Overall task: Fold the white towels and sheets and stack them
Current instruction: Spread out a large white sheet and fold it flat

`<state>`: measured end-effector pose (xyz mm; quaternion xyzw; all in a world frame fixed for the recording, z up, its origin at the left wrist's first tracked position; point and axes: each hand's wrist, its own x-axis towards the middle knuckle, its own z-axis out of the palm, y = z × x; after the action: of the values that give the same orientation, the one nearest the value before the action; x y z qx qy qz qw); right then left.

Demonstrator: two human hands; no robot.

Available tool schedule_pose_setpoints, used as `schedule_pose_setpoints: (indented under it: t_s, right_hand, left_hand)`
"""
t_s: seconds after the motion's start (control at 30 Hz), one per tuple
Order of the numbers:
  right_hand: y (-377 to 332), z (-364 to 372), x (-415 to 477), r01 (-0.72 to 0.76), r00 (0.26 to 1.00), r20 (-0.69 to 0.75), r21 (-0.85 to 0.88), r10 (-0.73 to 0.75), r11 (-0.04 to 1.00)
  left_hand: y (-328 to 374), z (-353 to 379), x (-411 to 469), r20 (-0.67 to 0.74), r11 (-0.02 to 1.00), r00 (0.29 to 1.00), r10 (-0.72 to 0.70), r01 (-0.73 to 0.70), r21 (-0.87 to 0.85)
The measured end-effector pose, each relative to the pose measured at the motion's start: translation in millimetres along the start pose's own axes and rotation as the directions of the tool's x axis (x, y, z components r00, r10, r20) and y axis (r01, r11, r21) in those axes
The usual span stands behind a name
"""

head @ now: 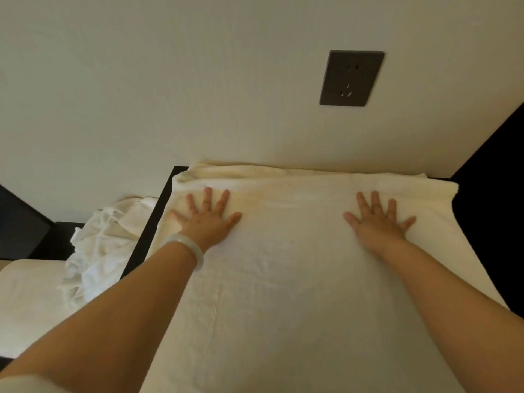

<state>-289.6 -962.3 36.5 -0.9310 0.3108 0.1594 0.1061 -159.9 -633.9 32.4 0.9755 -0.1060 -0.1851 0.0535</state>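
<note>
Spreading toward the wall, white towel [283, 302] lies flat on dark surface [154, 231]; soft, limp, prob. light, terry so not slippery. Left hand [208, 221] & right hand [378, 224] press it w/ fingers splayed flat, grip apart, nothing pinched. Crumpled sheet [99, 251] sits left, unfolded. Towel's far edge bunches vs. wall; best hold = far corners.

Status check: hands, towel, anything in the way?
Both open, flat: left hand and right hand pressing the white towel. Towel spread over the dark table. The crumpled sheet lies off left, not blocking.
</note>
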Motion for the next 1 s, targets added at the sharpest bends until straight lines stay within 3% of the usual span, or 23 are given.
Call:
schedule_pose_setpoints:
  t_s: [0.1,0.17,0.27,0.33,0.4,0.5,0.57,0.63,0.73,0.77,0.87,0.93,1.0]
  right_hand:
    - [-19,6,-30,0.061,0.993,-0.105,-0.005,-0.061,0.998]
    - [-40,32,-76,0.24,0.934,-0.25,-0.095,-0.256,0.966]
    - [-53,70,-127,0.465,0.831,-0.267,-0.148,-0.488,0.873]
    - [-33,73,-123,0.413,0.879,-0.21,-0.116,-0.429,0.903]
    - [1,66,-104,0.25,0.932,-0.248,-0.094,-0.265,0.964]
    - [43,46,-86,-0.008,0.972,-0.237,-0.051,-0.005,0.999]
    - [43,39,-87,-0.095,0.974,-0.206,-0.016,0.09,0.995]
    - [15,42,-101,0.012,0.964,-0.266,-0.008,-0.014,1.0]
    - [-33,65,-139,0.441,0.832,-0.346,-0.064,-0.434,0.895]
    - [-36,73,-147,0.491,0.814,-0.313,-0.082,-0.49,0.867]
    - [3,72,-135,0.312,0.91,-0.266,-0.062,-0.317,0.948]
    - [38,63,-119,0.144,0.942,-0.292,-0.084,-0.163,0.986]
    - [53,49,-107,0.032,0.973,-0.227,-0.045,-0.042,0.998]
  left_hand:
    - [22,9,-24,-0.116,0.996,0.99,0.081,-0.076,0.052]
    - [50,36,-66,-0.218,0.971,0.946,0.239,-0.227,0.079]
    - [73,74,-121,-0.178,0.906,0.889,0.422,-0.405,0.126]
    - [61,77,-125,-0.191,0.924,0.907,0.376,-0.351,0.153]
    - [40,70,-118,-0.224,0.958,0.937,0.269,-0.236,0.16]
    - [9,53,-106,-0.223,0.998,0.974,0.047,-0.038,0.047]
    - [13,46,-106,-0.183,0.999,0.982,-0.041,0.038,-0.019]
    - [46,51,-122,-0.213,0.997,0.974,0.082,-0.078,0.031]
    - [93,72,-160,-0.222,0.917,0.89,0.399,-0.392,0.074]
    - [93,77,-165,-0.204,0.899,0.876,0.438,-0.43,0.084]
    - [50,77,-158,-0.193,0.942,0.922,0.335,-0.323,0.093]
    - [18,73,-145,-0.252,0.969,0.937,0.243,-0.222,0.107]
    - [2,66,-133,-0.226,0.99,0.965,0.136,-0.125,0.064]
